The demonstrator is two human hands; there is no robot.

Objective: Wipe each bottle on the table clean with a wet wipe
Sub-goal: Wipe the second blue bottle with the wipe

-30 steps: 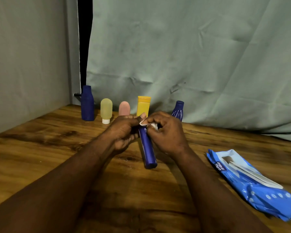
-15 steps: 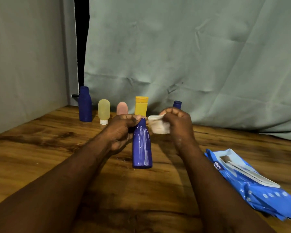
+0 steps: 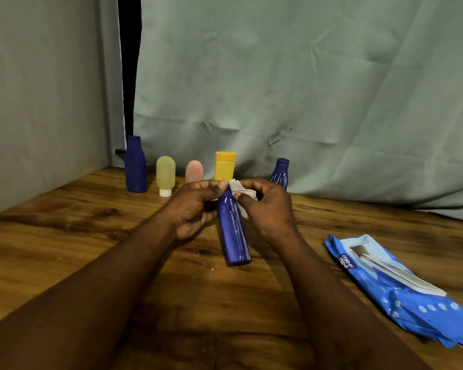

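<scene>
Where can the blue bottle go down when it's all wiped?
Bare wood lies at the left of the table, between the grey wall and the left arm. Another patch sits behind the wipes pack, up to the curtain. The back row is crowded, from the tall blue bottle to the small blue bottle. The held bottle fills the middle.

We see a wooden desk with a yellow bottle standing near its far edge. Left of the yellow bottle stand a pink tube, a pale yellow tube on its white cap, and then a tall dark blue bottle. To its right stands a small blue bottle. Nearer us, and well to the right, lies a blue pack of wipes.
</scene>
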